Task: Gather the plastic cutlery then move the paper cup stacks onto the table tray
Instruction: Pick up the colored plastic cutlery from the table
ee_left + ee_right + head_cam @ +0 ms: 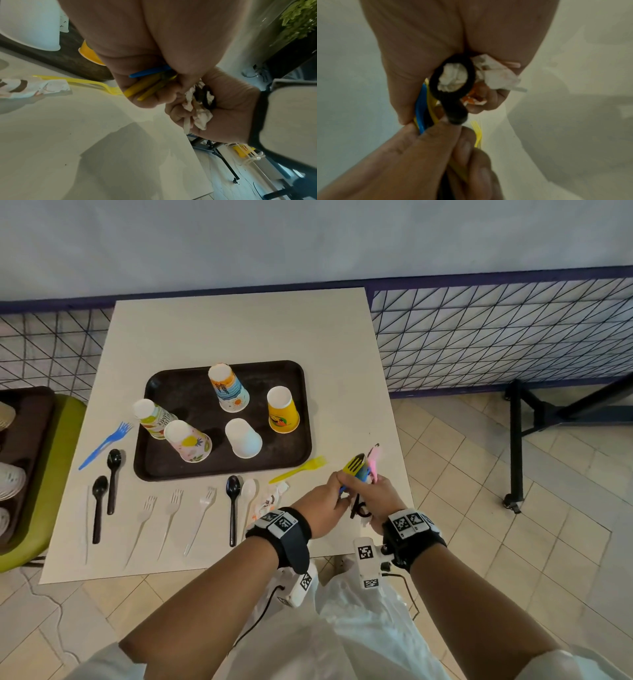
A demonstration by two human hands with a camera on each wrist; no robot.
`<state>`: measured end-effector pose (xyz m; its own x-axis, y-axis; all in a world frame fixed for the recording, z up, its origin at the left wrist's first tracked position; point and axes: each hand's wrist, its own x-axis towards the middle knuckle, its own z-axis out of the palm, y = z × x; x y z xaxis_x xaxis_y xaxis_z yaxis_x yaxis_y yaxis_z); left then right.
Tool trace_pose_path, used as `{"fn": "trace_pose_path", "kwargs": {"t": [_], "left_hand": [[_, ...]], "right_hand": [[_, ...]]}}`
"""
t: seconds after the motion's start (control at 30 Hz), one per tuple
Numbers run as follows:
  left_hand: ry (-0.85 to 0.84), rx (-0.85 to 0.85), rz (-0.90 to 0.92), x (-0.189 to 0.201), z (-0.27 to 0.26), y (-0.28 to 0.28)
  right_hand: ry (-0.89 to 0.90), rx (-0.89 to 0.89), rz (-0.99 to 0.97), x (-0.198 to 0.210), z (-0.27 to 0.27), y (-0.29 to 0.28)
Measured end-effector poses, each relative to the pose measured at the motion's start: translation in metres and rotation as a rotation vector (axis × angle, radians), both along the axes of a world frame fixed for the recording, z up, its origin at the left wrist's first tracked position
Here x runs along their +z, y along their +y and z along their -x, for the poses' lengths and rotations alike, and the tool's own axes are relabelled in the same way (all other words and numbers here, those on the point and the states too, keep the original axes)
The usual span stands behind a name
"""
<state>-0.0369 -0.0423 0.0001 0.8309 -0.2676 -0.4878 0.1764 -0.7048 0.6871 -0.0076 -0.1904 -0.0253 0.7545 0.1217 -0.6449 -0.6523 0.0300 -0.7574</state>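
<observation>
The table (308, 337) carries the tray (164, 392) near its centre, with five upturned paper cups (282, 410) on it. Loose cutlery lies along the table's near edge; one yellow fork (298, 469) lies beside the tray's near right corner. At the near right corner of the table, the right hand (373, 501) is clenched round a bundle of cutlery (359, 469), crumpled paper and a black band (452, 79). The left hand (329, 496) pinches the handle ends. Align the handles before releasing. Collect the yellow fork next.

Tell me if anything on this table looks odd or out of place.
One patterned paper cup leans over the dark brown tray's left rim instead of standing flat, and a crumpled printed paper wrapper lies among the cutlery.
</observation>
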Motion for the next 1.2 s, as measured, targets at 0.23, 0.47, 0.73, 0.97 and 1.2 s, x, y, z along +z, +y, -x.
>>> {"fn": "trace_pose_path", "kwargs": {"t": [0.23, 0.47, 0.73, 0.97, 1.2], "left_hand": [[-0.004, 0.055, -0.022, 0.0, 0.004, 0.003], [0.012, 0.128, 0.081, -0.002, 0.017, 0.012], [-0.038, -0.034, -0.144, -0.001, 0.01, 0.009], [-0.015, -0.064, -0.15, 0.009, 0.003, 0.013], [-0.031, -0.095, -0.127, 0.001, 0.014, 0.038]], "right_hand": [[0.075, -0.172, -0.136, 0.004, -0.009, 0.004], [0.039, -0.258, -0.208, 0.007, -0.018, 0.004], [-0.037, -0.164, -0.282, 0.01, -0.012, 0.007], [-0.073, -0.088, -0.145, 0.015, -0.013, 0.021], [-0.128, -0.09, 0.018, 0.011, -0.01, 0.012]]}}
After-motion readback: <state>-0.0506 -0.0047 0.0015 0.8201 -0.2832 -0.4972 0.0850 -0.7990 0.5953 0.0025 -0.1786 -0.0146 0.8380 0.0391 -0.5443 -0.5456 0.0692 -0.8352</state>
